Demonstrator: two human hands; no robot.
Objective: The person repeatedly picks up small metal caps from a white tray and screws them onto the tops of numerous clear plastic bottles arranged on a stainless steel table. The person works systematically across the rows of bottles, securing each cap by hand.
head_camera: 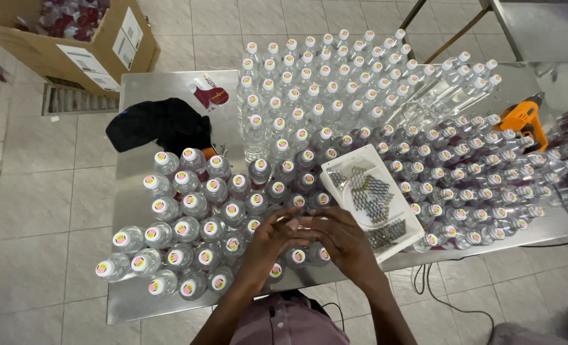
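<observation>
Now both hands meet low over the steel table [130, 300], above clear bottles [194, 223] with white caps and pink-yellow seals. Left hand [272, 241] and right hand [338, 239] curl fingertips together over one bottle; what they pinch I cannot tell. White tray [335, 167] sits just right.

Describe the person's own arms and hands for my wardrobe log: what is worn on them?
Both forearms are bare from the elbow down; no sleeve reaches them. The left hand and right hand show no gloves, and no watch, bracelet or ring can be made out in this view. The only clothing in view is a pinkish-mauve shirt on the torso at the bottom edge of the picture.
</observation>
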